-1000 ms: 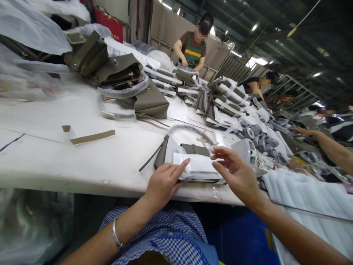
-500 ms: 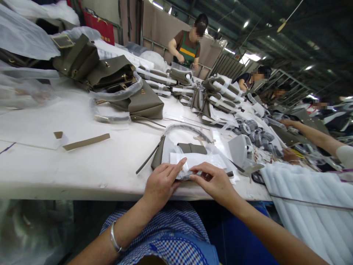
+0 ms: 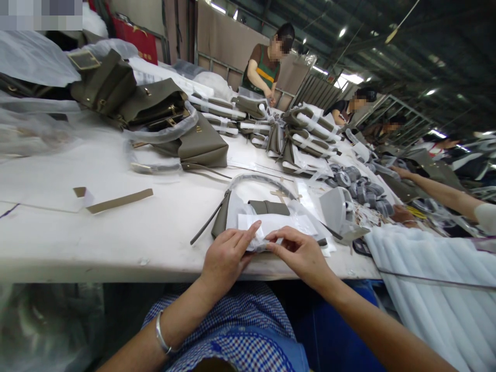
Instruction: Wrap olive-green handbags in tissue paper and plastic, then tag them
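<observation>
A small olive-grey handbag (image 3: 219,221) lies at the table's front edge, partly covered by white wrapping (image 3: 287,225). Its handle (image 3: 267,179), sleeved in clear plastic, arches away from me. My left hand (image 3: 228,254) grips the wrapped near edge of the bag, thumb on top and the other fingers partly hidden below. Beside it, my right hand (image 3: 300,254) has thumb and forefinger drawn together at the wrapping's near edge, close to the left fingertips. A dark strap (image 3: 205,223) sticks out on the bag's left side.
Larger olive handbags (image 3: 203,142) stand at the left back. Wrapped bags (image 3: 310,126) are stacked mid-table. Grey rolls (image 3: 362,188) and white foam sheets (image 3: 430,274) lie to the right. Brown strips (image 3: 120,201) rest on the left. A co-worker's arm (image 3: 445,191) reaches in from the right; another person (image 3: 263,67) stands across the table.
Both my hands keep nearly the same grip on the wrapped bag. The view shifts slightly. The person across the table has lowered one hand toward the other.
</observation>
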`<control>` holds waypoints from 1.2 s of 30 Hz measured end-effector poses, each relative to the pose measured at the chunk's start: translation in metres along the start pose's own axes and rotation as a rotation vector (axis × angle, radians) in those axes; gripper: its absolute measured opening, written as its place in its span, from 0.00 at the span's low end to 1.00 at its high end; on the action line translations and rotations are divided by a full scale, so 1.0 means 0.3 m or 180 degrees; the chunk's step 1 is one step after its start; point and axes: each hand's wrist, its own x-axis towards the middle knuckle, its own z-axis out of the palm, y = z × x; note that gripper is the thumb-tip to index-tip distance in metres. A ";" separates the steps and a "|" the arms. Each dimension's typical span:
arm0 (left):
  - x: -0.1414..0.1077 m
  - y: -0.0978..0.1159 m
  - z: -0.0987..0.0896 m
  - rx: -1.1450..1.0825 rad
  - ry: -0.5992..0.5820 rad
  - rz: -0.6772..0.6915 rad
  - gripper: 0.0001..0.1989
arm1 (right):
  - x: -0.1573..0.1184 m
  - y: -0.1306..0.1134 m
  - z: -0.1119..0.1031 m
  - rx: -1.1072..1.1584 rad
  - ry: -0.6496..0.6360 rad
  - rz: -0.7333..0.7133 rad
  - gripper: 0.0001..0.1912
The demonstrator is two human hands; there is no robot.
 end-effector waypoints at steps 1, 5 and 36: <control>0.000 0.000 0.000 0.0004 -0.0002 -0.0008 0.44 | 0.002 -0.003 0.001 -0.0024 0.0011 -0.0071 0.05; -0.002 0.001 0.002 -0.0012 0.0053 0.0005 0.43 | 0.013 -0.003 -0.002 -0.0205 -0.0029 -0.0575 0.04; -0.019 -0.012 0.018 -0.0144 0.0070 0.0043 0.42 | 0.212 0.086 0.026 -0.0832 -0.0686 -0.1301 0.08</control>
